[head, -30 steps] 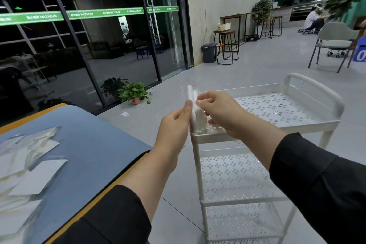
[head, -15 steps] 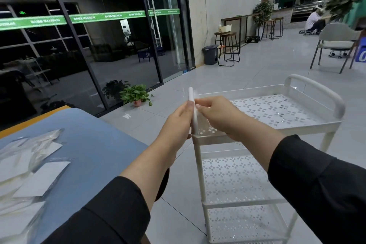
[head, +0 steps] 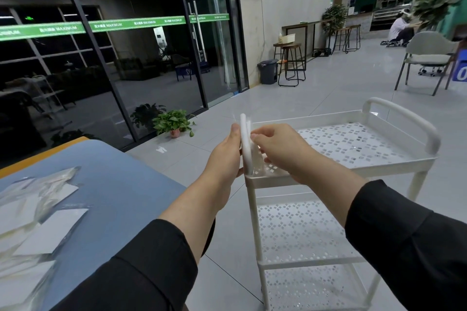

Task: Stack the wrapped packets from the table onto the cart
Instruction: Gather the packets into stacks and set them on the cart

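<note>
**Packets held on edge over the cart's corner**

The wrapped packets (head: 246, 145) stand upright on edge, two white edges showing at the top, just above the near left corner of the cart (head: 394, 163). The left hand (head: 225, 156) presses its thumb and fingers flat against one side; the right hand (head: 280, 149) pinches the other side with curled fingertips. Their lower edge seems to meet the rim of the top shelf, though the fingers hide the contact.

The risk, as I judge it, is in the let-go: held upright at the corner, the packets could tip outward and drop to the floor, or slide apart in their slick wrapping if one hand releases before they are laid flat.

Counting: two hands, one cart with three perforated shelves, all showing bare. On the blue table (head: 121, 194) lie more packets (head: 53, 231), at least four, though the clear film makes the heap hard to count exactly.
</note>
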`<state>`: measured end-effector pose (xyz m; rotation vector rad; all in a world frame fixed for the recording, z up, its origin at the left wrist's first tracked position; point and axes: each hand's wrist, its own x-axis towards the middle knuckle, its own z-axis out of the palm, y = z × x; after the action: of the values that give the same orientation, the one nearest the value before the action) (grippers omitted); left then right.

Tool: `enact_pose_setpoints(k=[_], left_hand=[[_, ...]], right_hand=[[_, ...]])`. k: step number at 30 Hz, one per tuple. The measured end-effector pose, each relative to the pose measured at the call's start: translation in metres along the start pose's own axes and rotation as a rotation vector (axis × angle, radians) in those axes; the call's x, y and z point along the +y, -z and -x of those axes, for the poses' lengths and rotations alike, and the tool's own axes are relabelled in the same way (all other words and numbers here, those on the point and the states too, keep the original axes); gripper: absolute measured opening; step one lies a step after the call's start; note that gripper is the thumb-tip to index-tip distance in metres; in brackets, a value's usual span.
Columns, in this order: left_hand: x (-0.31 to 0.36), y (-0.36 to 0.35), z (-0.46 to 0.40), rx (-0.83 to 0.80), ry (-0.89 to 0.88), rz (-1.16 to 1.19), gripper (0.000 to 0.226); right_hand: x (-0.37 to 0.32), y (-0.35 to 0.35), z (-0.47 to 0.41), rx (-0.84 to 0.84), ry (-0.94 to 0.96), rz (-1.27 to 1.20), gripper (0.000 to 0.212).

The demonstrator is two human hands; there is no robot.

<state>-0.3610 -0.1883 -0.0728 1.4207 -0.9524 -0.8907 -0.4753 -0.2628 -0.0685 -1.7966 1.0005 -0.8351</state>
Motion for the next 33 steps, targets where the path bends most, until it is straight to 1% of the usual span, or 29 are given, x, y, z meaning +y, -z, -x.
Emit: enact_pose_setpoints(k=[3,6,8,12,17,19,21,24,26,27,28,30,33], left_hand=[[-0.003,0.000,-0.001,0.021,0.018,0.043,0.056],[-0.005,-0.003,0.001,0.028,0.012,0.060,0.056],[-0.005,-0.004,0.002,0.031,0.006,0.061,0.053],[-0.004,-0.005,0.001,0.034,-0.011,0.049,0.051],[-0.004,-0.003,0.002,0.059,-0.056,0.016,0.049],[-0.003,-0.002,0.003,0.062,-0.087,0.013,0.044],[-0.001,-0.002,0.005,0.062,-0.118,0.009,0.034],[0.002,-0.002,0.010,0.068,-0.144,-0.018,0.028],[0.003,-0.002,0.013,0.075,-0.159,-0.025,0.022],[0.003,-0.002,0.014,0.078,-0.180,-0.049,0.026],[0.004,0.000,0.015,0.082,-0.213,-0.089,0.036],[0.005,0.002,0.016,0.074,-0.277,-0.188,0.044],[0.007,0.006,0.014,0.035,-0.331,-0.419,0.043]], right_hand=[[-0.001,0.000,0.000,0.029,-0.016,-0.041,0.029],[-0.001,-0.002,-0.002,-0.025,-0.014,-0.049,0.041],[0.002,-0.003,-0.003,-0.039,-0.008,-0.057,0.040],[0.002,0.000,-0.004,0.005,0.012,-0.079,0.037],[0.004,0.001,-0.004,0.024,-0.011,-0.133,0.041],[0.003,0.001,-0.004,0.051,-0.016,-0.151,0.043],[0.002,0.001,-0.002,0.080,-0.009,-0.156,0.048],[0.001,0.001,-0.001,0.125,-0.017,-0.163,0.052],[-0.001,0.001,0.001,0.112,-0.016,-0.148,0.044],[-0.002,0.002,0.003,0.100,-0.005,-0.130,0.038],[-0.002,0.002,0.004,0.095,0.013,-0.107,0.032],[-0.003,0.002,0.006,0.097,0.049,-0.073,0.026],[-0.003,0.002,0.006,0.073,0.063,-0.043,0.020]])
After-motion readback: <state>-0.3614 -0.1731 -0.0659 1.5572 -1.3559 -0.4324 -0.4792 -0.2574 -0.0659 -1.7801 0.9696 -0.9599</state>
